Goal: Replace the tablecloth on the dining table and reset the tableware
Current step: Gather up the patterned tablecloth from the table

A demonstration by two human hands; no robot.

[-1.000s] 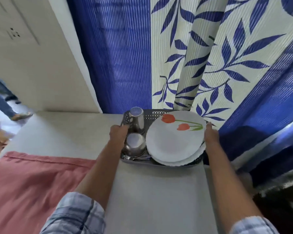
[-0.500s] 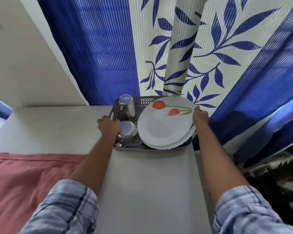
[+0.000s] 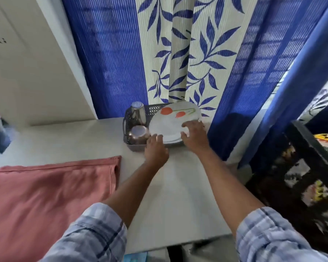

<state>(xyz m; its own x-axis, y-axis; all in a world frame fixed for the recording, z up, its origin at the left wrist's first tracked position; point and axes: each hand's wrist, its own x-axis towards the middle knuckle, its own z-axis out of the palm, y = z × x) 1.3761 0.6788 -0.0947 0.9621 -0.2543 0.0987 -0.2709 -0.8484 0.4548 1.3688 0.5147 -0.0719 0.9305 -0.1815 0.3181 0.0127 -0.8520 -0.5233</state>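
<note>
Moved: both hands have left the basket's sides, where they were a moment ago, and come in onto the plates.
Plates: white stack (image 3: 169,125), round and glossy, with red tulips on the top one; it lies tilted over the basket's right part, at the table's far right corner.
Left hand: (image 3: 156,147) in front of the basket, its fingers reaching forward with the tips at the stack's near rim; they look fairly straight and I see no grip.
Right hand: (image 3: 194,137) fingers spread and laid flat on the top plate's near right part, not curled round it.
Basket: (image 3: 125,127) grey plastic with pierced walls, standing on the table close to the curtain.
Tumbler: (image 3: 138,112) shiny steel, upside down in the basket's back left.
Cup: (image 3: 139,134) steel and rounded, in front of the tumbler and just beside the left fingertips.
Table: (image 3: 178,190) smooth and white.
Cloth: (image 3: 45,195) soft, pink and folded, on the table's left, apart from the basket.
Curtain: (image 3: 178,53) ribbed, blue, with a cream panel of blue leaves.
Sleeves: (image 3: 95,233) pale blue check.
</note>
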